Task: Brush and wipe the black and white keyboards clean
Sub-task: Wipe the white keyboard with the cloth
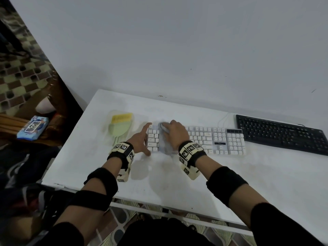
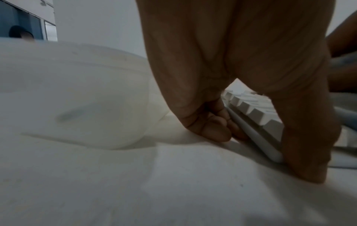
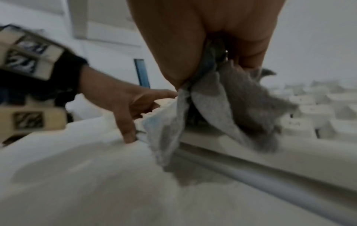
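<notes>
The white keyboard (image 1: 209,139) lies across the middle of the white table (image 1: 257,183). Its left end is held by my left hand (image 1: 144,139), thumb at the near corner and fingers along the far side. In the left wrist view the left hand (image 2: 258,149) clamps the white keyboard's (image 2: 258,113) edge. My right hand (image 1: 173,132) grips a bunched grey cloth (image 1: 164,141) and presses it on the left keys. The right wrist view shows the grey cloth (image 3: 241,99) hanging from the right hand (image 3: 203,45) over the white keyboard (image 3: 318,119). At the far right lies the black keyboard (image 1: 284,134), untouched.
A pale green dustpan (image 1: 120,132) with a yellow brush (image 1: 121,118) lies on the table left of the white keyboard. A blue packet (image 1: 32,127) sits off the table to the left. The wall runs just behind the table. The near table edge is below my forearms.
</notes>
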`<state>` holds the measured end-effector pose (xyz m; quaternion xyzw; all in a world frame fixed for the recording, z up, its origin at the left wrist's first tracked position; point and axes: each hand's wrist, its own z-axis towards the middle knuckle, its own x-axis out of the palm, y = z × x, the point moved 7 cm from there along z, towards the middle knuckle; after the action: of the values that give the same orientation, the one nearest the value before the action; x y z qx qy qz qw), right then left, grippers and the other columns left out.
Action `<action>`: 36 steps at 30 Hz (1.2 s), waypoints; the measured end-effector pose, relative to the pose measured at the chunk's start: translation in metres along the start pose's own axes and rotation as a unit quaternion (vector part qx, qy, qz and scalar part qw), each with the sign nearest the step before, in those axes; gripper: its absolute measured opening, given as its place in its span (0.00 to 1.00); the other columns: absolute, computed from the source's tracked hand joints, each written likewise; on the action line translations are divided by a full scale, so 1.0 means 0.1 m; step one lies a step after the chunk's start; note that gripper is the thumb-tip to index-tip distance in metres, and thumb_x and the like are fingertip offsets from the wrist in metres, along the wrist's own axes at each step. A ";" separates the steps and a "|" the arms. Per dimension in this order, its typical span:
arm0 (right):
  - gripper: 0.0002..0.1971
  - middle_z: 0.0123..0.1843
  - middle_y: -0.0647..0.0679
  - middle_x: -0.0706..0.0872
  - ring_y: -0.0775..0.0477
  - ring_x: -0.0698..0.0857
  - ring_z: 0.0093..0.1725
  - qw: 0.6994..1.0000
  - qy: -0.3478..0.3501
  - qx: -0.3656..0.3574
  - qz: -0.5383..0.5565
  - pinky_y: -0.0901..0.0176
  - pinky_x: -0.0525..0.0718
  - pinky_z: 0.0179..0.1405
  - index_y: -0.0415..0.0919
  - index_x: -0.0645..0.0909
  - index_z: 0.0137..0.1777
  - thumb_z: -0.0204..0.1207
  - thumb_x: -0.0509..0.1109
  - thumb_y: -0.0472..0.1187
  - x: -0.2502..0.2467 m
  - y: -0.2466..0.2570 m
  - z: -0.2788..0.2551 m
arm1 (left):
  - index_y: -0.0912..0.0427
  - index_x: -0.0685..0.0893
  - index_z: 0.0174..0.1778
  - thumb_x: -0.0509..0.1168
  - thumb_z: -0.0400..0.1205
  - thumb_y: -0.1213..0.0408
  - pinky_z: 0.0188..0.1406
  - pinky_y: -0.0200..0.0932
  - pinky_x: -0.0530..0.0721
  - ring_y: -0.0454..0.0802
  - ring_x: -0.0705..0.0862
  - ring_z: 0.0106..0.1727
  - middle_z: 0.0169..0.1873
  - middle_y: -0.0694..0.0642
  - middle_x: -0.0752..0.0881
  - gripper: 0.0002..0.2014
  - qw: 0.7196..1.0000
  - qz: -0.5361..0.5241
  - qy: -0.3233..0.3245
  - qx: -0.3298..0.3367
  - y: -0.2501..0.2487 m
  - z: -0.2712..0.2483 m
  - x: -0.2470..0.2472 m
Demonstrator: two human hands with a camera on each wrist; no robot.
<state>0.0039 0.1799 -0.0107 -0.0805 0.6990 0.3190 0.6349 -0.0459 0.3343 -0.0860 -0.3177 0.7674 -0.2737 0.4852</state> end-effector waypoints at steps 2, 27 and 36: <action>0.17 0.57 0.39 0.83 0.38 0.83 0.54 0.998 0.033 -0.009 -0.053 0.53 0.77 0.44 0.41 0.79 0.73 0.86 0.64 0.41 0.10 0.00 -0.05 | 0.43 0.39 0.90 0.86 0.64 0.74 0.44 0.38 0.78 0.43 0.83 0.44 0.44 0.53 0.86 0.72 1.000 0.002 0.003 -0.002 0.00 0.00 0.00; 0.12 0.54 0.43 0.81 0.40 0.76 0.56 0.995 0.038 -0.081 -0.045 0.48 0.80 0.48 0.41 0.89 0.51 0.78 0.72 0.49 0.16 0.01 -0.41 | 0.42 0.39 0.90 0.86 0.63 0.73 0.45 0.41 0.80 0.48 0.85 0.44 0.45 0.56 0.86 0.72 1.000 -0.001 0.001 0.004 -0.02 0.00 0.01; 0.11 0.54 0.40 0.86 0.36 0.86 0.48 1.000 0.008 -0.010 0.015 0.46 0.86 0.47 0.37 0.83 0.60 0.79 0.68 0.30 -0.07 0.06 0.03 | 0.44 0.39 0.90 0.86 0.65 0.74 0.52 0.43 0.80 0.49 0.85 0.49 0.49 0.55 0.88 0.71 1.000 -0.008 0.007 0.001 -0.05 -0.02 0.01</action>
<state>0.0045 0.1840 -0.0025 -0.0790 0.7017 0.3351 0.6238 -0.0464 0.3309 -0.0823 -0.3210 0.7678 -0.2803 0.4784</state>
